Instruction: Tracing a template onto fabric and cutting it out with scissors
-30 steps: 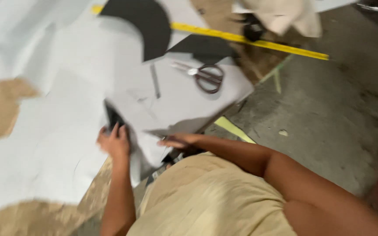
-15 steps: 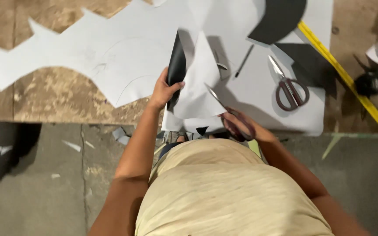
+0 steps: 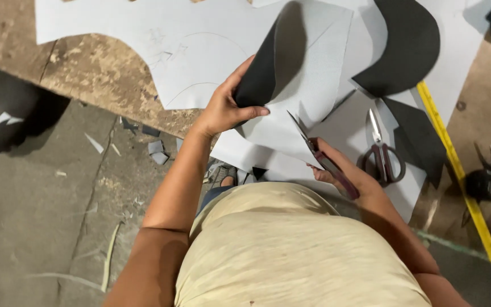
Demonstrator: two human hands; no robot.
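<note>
We pinch the black curved piece (image 3: 268, 68) and the grey sheet (image 3: 313, 96) under it in our left hand (image 3: 223, 108), lifted over the near edge of the surface (image 3: 103, 74). Our right hand (image 3: 348, 173) is closed on the scissors (image 3: 319, 150), blades (as far as we can tell) barely parted at the sheet's lower edge. To cut well, we judge, keep the sheet taut; the piece's long axis runs up, slightly rightward, away from us.

Both hands (image 3: 225, 108) (image 3: 342, 170) clenched, forearms forward
</note>
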